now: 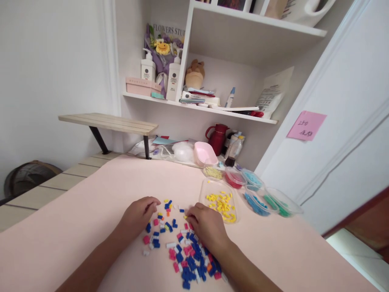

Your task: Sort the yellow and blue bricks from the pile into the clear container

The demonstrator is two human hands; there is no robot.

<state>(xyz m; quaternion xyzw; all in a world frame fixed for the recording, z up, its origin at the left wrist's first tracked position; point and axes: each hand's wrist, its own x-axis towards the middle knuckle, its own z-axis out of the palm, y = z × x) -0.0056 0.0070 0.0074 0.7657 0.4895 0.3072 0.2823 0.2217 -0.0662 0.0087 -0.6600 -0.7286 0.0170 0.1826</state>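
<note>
Both hands are resting curled on the scattered bricks (pixel 182 247): left hand (pixel 139 214) and right hand (pixel 206 227), fingertips bent down, grip indiscernible. Beyond the right fingers, a clear tray (pixel 204 194) is holding yellow bricks (pixel 221 202).

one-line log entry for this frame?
left hand: curled on loose bricks | right hand: fingertips down on bricks, grip unclear | yellow-brick tray: beside right hand | surface: pink mat

Two hands, the left hand (pixel 139 214) and the right hand (pixel 206 227), rest on one loose pile of small bricks (pixel 185 251) too many to count. Beyond the right hand stand five clear tubs (pixel 219 187): two of yellow pieces, one red, two blue and green. Farther off, two white pump bottles (pixel 148 67)
</note>
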